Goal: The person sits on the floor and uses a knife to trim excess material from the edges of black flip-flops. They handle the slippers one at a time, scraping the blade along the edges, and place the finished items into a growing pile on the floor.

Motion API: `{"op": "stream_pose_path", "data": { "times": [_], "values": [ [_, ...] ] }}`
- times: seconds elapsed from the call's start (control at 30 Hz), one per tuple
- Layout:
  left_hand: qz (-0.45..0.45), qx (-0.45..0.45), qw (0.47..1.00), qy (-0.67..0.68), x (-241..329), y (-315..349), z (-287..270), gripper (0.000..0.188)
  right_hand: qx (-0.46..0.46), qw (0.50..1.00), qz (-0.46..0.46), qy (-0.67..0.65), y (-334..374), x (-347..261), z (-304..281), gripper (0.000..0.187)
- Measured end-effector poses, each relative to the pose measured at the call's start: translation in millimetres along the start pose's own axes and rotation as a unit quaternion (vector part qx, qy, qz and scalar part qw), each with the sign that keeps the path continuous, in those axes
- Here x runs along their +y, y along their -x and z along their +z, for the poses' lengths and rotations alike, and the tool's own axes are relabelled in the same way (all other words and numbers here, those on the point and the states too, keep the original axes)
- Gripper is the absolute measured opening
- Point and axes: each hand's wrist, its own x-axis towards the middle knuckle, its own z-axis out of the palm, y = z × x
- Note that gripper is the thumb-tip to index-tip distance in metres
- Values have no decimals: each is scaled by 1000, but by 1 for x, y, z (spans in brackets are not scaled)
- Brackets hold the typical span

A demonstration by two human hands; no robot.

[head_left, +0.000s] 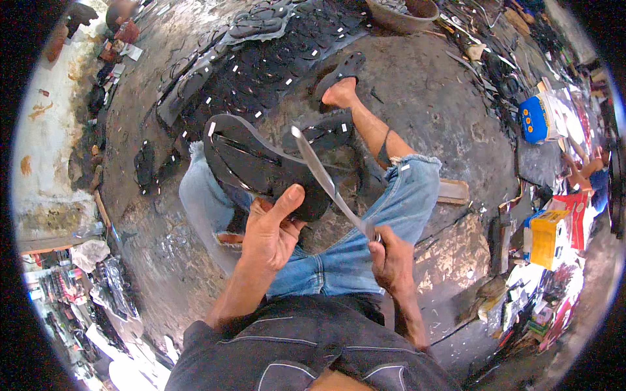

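Observation:
My left hand (270, 228) grips a black flip-flop (251, 159) by one end, thumb lying on its upper face. The sandal is raised over my lap, its strap showing and a small white tag at its far end. In my right hand (394, 260) is the handle of a long knife (321, 174). Its blade slants up and to the left, close beside the sole's right edge; whether they touch I cannot tell. Another black flip-flop (329, 131) lies beyond the blade, partly hidden by it.
Many black flip-flops (261, 78) with white tags cover the floor ahead. A round basin (407, 21) stands beyond them. To the right are a blue box (536, 120), a yellow box (549, 238), scattered scraps and another person's arm (580, 174). A stained pale slab (55, 150) lies left.

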Motion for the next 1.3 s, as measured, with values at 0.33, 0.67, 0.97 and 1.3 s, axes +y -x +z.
{"op": "stream_pose_path", "data": {
  "times": [0.33,0.67,0.97,1.3],
  "values": [
    [-54,40,981,-181,11,25,-24,66,-179,980,-57,-68,-46,-32,-9,27],
    [323,143,900,-254,167,28,-114,63,117,819,132,-546,-63,16,9,42],
    [83,77,824,-556,93,-246,-263,95,404,868,143,-251,13,215,-78,41],
    [141,-262,490,-820,-22,-341,-145,136,372,841,299,-255,-46,284,17,37]
  ]
}}
